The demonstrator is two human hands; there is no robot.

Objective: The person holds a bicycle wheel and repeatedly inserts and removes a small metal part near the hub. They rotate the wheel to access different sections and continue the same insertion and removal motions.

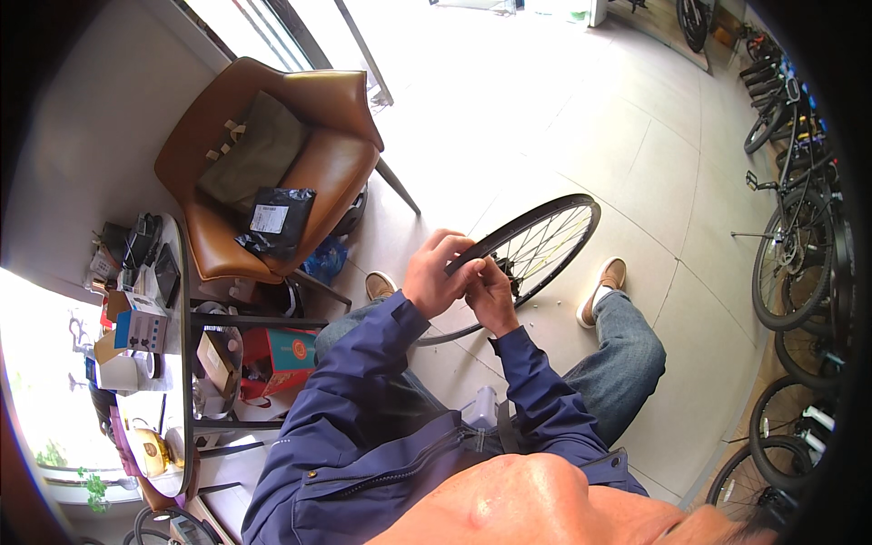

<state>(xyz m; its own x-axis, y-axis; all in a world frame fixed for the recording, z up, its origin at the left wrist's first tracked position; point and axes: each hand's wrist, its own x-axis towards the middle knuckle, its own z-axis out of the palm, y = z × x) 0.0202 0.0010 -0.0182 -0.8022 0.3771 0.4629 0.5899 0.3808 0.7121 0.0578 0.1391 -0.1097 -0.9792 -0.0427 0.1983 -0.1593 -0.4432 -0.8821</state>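
Note:
A bicycle wheel (536, 214) with a dark rim and thin spokes stands tilted between my legs, over the floor. My left hand (434, 275) is closed around the near-left part of the rim, thumb on its edge. Just to the right, my right hand (491, 298) is pinched at the same stretch of rim, its fingertips close to the left thumb. Whether a tire or some small piece lies between the fingers is hidden. The hub (510, 269) shows partly behind my right hand.
At the left stands a brown chair (341, 173) bearing a grey-green bag (259, 150) and a black package (282, 218). Nearer is a cluttered table with a small open box (141, 331); a red bag (259, 350) lies beneath. Several bicycles (795, 254) line the right side.

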